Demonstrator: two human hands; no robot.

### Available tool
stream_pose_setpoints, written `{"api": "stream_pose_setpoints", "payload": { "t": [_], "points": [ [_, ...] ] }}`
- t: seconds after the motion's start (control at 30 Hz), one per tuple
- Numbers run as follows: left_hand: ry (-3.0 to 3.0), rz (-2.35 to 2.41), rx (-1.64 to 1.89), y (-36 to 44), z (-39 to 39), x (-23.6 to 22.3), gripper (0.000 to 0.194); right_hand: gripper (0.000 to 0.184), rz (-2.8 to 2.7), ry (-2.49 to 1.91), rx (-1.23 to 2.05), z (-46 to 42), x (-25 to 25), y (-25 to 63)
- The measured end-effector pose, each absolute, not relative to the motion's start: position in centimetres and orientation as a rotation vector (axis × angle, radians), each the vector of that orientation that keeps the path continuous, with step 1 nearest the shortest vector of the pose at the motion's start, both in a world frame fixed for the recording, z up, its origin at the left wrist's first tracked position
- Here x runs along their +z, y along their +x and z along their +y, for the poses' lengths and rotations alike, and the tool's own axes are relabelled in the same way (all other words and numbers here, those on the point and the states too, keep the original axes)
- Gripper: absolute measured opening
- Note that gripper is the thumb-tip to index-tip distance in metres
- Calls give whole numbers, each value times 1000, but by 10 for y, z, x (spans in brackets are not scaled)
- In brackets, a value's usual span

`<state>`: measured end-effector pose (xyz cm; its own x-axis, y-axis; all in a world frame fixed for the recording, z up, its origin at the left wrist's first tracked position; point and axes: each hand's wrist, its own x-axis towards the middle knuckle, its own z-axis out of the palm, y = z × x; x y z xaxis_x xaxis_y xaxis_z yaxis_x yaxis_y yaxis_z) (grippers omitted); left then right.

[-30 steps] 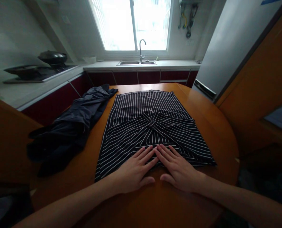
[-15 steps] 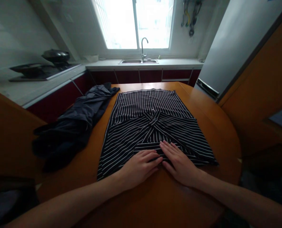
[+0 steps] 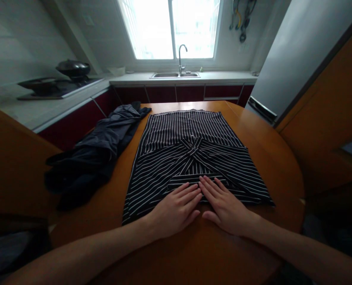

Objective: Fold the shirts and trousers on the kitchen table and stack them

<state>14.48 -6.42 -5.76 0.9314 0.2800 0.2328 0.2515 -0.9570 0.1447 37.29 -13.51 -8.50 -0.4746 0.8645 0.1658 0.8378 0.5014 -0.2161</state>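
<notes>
A black shirt with white stripes (image 3: 193, 126) lies spread on the wooden table (image 3: 267, 158), buttons up, with its sleeves folded in and crossed over the middle. The collar (image 3: 193, 180) is at the near edge. My left hand (image 3: 177, 206) rests flat on the collar's left part, fingers stretched out. Beside it my right hand (image 3: 223, 206) lies flat on the collar's right part, fingers straight and thumb pointing toward the left hand. The fingertips of both hands nearly meet. Part of the collar is hidden under them.
A heap of dark clothes (image 3: 104, 138) lies along the table's left edge. Behind stand a counter with a sink (image 3: 176, 75), a tap (image 3: 180, 59) and a stove with pans (image 3: 73, 68). A fridge (image 3: 271, 59) is at the right.
My left hand has flattened, its fingers stretching forward onto the collar. My right hand has stayed almost in place. The view has shifted slightly.
</notes>
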Motion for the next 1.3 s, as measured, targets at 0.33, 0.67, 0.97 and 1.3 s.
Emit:
{"api": "stream_pose_setpoints", "payload": {
  "t": [0.33, 0.67, 0.97, 1.3],
  "points": [
    [2967, 453, 229, 143, -65, -62, 49, 73, -2455, -1444, 184, -135, -82, 373],
    [2820, 1171, 354, 118, -34, -38, 40, 41, -1939, -1615, 76, -122, -70, 388],
    [2249, 1067, 239, 105, -13, -36, 49, 29, -1799, -1849, 88, -113, -80, 409],
    [1928, 797, 294, 101, -9, -29, 60, 35, -1600, -1679, 223, -115, -66, 407]
  ]
}}
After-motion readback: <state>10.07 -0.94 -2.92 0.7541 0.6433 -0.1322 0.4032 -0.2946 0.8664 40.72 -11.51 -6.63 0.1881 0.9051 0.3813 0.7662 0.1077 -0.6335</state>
